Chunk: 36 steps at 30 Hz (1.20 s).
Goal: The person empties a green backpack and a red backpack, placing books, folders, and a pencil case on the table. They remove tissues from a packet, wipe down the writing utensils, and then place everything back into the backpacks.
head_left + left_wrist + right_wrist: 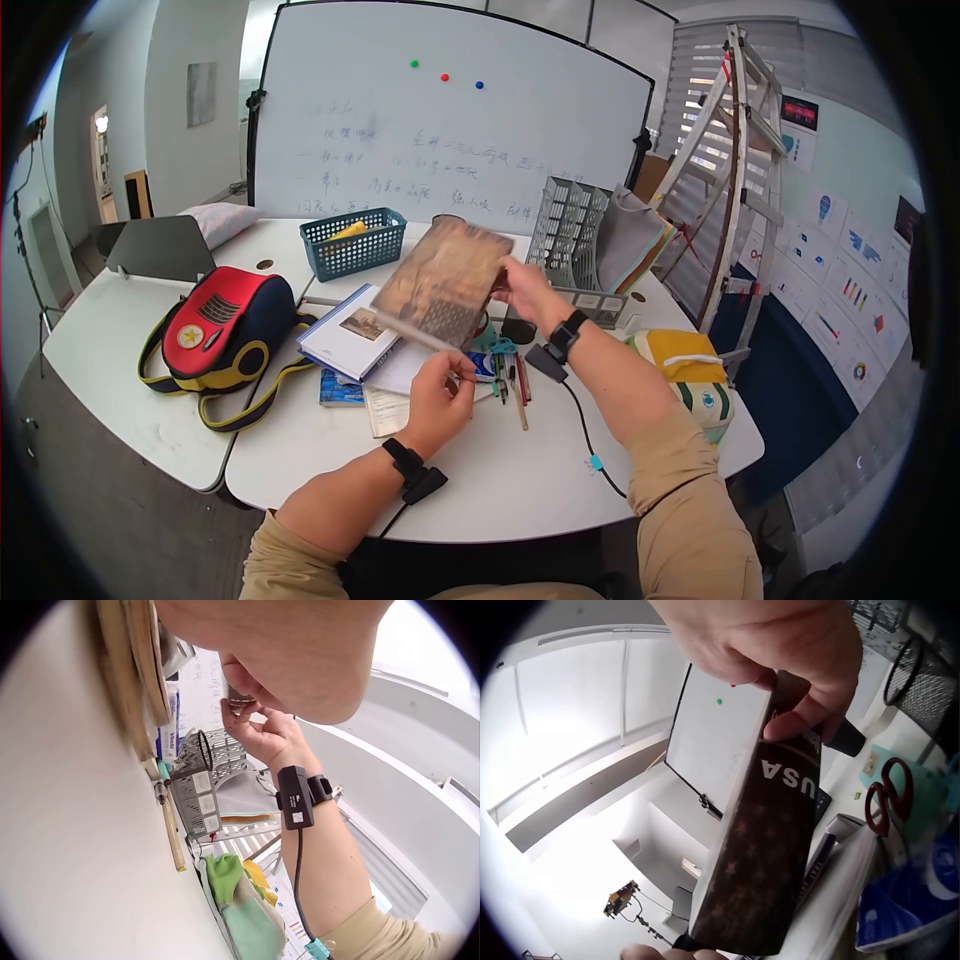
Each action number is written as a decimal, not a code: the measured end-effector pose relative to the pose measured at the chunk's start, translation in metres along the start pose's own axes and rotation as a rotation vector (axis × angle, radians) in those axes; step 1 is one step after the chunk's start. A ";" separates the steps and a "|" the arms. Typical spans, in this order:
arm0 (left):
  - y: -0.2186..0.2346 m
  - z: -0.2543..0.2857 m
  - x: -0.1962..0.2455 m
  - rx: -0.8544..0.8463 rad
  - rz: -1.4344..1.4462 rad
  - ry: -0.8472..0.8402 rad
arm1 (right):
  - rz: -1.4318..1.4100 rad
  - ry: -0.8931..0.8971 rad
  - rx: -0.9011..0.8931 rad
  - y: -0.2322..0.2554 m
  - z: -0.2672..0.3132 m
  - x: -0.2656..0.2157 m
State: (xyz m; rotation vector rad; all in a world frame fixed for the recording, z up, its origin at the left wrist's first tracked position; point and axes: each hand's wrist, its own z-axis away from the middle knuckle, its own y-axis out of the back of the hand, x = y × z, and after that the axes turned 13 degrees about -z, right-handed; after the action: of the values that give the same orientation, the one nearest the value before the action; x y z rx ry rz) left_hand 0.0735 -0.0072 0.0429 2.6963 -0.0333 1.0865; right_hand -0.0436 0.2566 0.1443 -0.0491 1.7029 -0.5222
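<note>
A thick book (445, 275) with a brown, picture-covered front is raised over the table, tilted. My right hand (525, 290) grips it by its right edge. In the right wrist view the dark spine (769, 847) shows the letters USA and stars, with the thumb and fingers over one end. My left hand (440, 400) is at the book's lower corner, fingers curled and fingertips right at the edge. Below the raised book lie a white book with a blue edge (350, 330), a blue book (341, 389) and a cream book (386, 411).
A teal basket (352, 245) with a yellow item stands behind. Left is a red and navy backpack (230, 320). Pens (520, 380) and scissors (889, 795) lie near the right hand. A grey file rack (568, 230) and a yellow-white bag (685, 375) stand right. Wrist cables cross the table.
</note>
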 end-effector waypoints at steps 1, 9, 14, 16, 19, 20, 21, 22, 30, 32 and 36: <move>-0.002 -0.001 0.000 -0.003 -0.005 -0.011 | 0.002 -0.048 -0.027 0.000 0.000 0.008; -0.004 0.001 -0.001 -0.011 0.020 -0.003 | 0.682 0.491 0.645 0.083 -0.034 -0.035; -0.002 0.000 0.000 -0.021 0.004 0.008 | 0.853 0.435 1.236 0.143 -0.009 -0.109; -0.003 -0.001 0.002 -0.028 0.006 0.014 | 0.701 0.346 1.245 0.173 -0.011 -0.122; -0.004 -0.001 0.003 -0.037 0.016 0.032 | 0.524 0.457 1.020 0.278 -0.062 -0.116; -0.005 -0.001 0.002 -0.036 0.015 0.031 | 0.581 0.387 1.049 0.285 -0.065 -0.121; -0.005 -0.001 0.002 -0.036 0.013 0.029 | 0.638 0.392 0.985 0.292 -0.066 -0.124; -0.005 0.000 0.001 -0.039 0.010 0.035 | 0.694 0.398 0.921 0.293 -0.060 -0.129; -0.005 0.000 0.004 -0.059 0.036 0.070 | 1.032 0.912 0.883 0.231 -0.032 -0.152; -0.005 0.000 0.003 -0.053 0.022 0.051 | 1.019 1.085 0.875 0.215 -0.032 -0.171; -0.005 0.000 0.004 -0.046 -0.001 0.041 | 0.934 1.196 0.793 0.169 -0.016 -0.215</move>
State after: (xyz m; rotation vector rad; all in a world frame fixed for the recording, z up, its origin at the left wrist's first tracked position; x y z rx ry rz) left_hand 0.0767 -0.0023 0.0447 2.6325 -0.0494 1.1268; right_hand 0.0286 0.4812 0.2829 1.8462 2.1839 -0.4720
